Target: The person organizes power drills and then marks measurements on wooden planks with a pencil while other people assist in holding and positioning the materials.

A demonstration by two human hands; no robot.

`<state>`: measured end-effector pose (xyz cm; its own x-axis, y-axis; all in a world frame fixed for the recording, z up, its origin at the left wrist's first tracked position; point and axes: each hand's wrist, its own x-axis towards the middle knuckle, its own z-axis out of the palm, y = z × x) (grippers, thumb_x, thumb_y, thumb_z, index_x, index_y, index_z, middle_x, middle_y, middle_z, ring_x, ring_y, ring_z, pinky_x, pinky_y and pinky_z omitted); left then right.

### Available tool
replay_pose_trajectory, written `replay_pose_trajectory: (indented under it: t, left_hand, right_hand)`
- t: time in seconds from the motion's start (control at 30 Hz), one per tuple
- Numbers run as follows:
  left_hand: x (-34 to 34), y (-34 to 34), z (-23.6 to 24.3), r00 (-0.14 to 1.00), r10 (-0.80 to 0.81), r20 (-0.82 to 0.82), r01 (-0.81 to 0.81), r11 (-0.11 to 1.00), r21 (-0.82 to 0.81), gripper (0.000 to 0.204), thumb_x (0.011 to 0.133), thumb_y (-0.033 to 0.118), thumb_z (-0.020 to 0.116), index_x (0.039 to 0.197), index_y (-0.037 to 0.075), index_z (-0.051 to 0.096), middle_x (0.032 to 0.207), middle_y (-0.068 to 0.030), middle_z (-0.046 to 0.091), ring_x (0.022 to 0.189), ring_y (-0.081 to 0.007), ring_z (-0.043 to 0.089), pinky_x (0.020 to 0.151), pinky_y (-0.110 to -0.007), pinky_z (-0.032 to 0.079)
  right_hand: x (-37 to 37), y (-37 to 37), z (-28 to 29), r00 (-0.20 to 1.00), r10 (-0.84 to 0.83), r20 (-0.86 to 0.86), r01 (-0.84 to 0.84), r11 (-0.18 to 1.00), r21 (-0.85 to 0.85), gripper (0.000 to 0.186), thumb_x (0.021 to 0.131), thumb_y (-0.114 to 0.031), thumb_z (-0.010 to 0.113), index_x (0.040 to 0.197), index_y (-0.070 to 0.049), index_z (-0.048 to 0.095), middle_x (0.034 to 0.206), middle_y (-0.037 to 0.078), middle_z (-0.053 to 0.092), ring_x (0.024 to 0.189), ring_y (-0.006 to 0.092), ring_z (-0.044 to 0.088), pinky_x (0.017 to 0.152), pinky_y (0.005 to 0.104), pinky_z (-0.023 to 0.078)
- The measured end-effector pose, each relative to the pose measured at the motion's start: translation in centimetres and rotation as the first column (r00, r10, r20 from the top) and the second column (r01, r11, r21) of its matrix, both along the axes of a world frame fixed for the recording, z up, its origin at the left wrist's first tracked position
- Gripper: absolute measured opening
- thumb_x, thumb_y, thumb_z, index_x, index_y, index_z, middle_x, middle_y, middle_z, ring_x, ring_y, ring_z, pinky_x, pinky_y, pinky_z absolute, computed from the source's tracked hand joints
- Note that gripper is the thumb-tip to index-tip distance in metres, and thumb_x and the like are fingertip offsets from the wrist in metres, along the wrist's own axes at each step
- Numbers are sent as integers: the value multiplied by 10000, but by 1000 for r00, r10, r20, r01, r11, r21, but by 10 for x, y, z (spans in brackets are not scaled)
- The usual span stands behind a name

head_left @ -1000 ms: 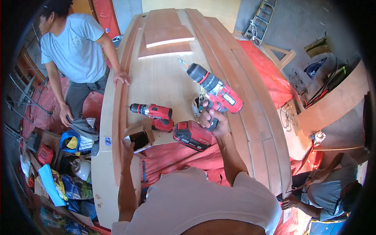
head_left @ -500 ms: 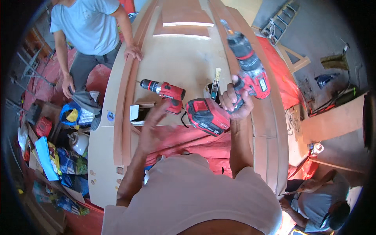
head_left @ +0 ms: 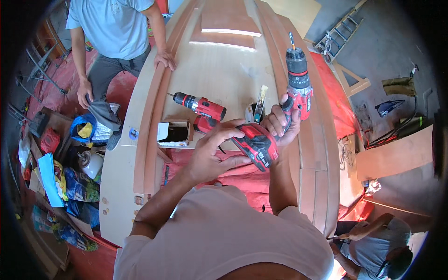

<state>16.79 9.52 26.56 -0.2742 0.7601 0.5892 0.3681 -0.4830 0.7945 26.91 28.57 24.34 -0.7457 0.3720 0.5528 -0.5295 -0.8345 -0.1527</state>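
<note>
My right hand (head_left: 281, 122) is closed around the grip of a red-and-black cordless drill (head_left: 301, 88), its bit pointing up and away. My left hand (head_left: 217, 151) holds the drill's chunky battery (head_left: 257, 145) at the foot of the grip, fingers over its top and thumb along its lower side. Just beyond my left hand, a smaller red cordless drill (head_left: 205, 107) lies on the board with its bit to the left; my fingers partly hide its base. Close by are an open cardboard box (head_left: 186, 133) and a clear tube-like container (head_left: 260, 100).
Long wooden strips (head_left: 156, 121) flank the pale board (head_left: 224, 65), with brown panels (head_left: 231, 18) at its far end. A co-worker (head_left: 112, 32) leans a hand on the left strip. Another person (head_left: 380, 247) crouches at lower right. Bags and tools crowd the left floor; a ladder (head_left: 340, 30) stands far right.
My left hand has moved right from beside the smaller drill onto the held drill's battery. That drill has turned more upright, its battery swinging slightly right. The co-worker's hand stays on the strip.
</note>
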Motion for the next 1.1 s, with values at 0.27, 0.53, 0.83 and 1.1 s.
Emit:
replay_pose_trajectory:
  t: [0.27, 0.53, 0.83, 1.1]
  left_hand:
    - [2, -5, 8, 968, 106, -227, -74, 986, 146, 476, 650, 8, 763, 1074, 20, 545, 1207, -245, 523, 1113, -323, 544, 886, -385, 477]
    - [-8, -5, -2, 901, 326, -286, -273, 939, 210, 372, 686, 48, 741, 1018, -35, 596, 1211, -185, 535, 1052, -290, 579, 839, -351, 505]
    - [-21, 5, -20, 878, 403, -258, -364, 913, 184, 357, 738, 91, 711, 1048, -40, 595, 1112, -143, 573, 1082, -294, 533, 939, -393, 409]
    - [-27, -2, -27, 910, 351, -221, -339, 936, 92, 426, 706, 111, 743, 1074, -33, 583, 1147, -149, 561, 1090, -266, 524, 923, -357, 419]
  right_hand:
    - [0, -3, 3, 996, 56, -66, -56, 998, 1, 469, 927, -340, 456, 1299, -55, 436, 656, 10, 414, 445, 97, 404, 449, 249, 366]
    - [3, -10, 15, 982, -138, 128, 132, 990, 56, 432, 921, -319, 455, 1260, -49, 454, 660, 7, 439, 435, 103, 397, 462, 269, 370]
    - [4, -16, 20, 908, -285, 307, 267, 958, 101, 374, 894, -258, 503, 1202, -44, 490, 643, 6, 459, 440, 113, 416, 467, 275, 372]
    - [1, -20, 15, 894, -271, 358, 266, 962, 64, 387, 886, -274, 519, 1198, -49, 479, 638, 12, 459, 442, 119, 414, 469, 283, 363]
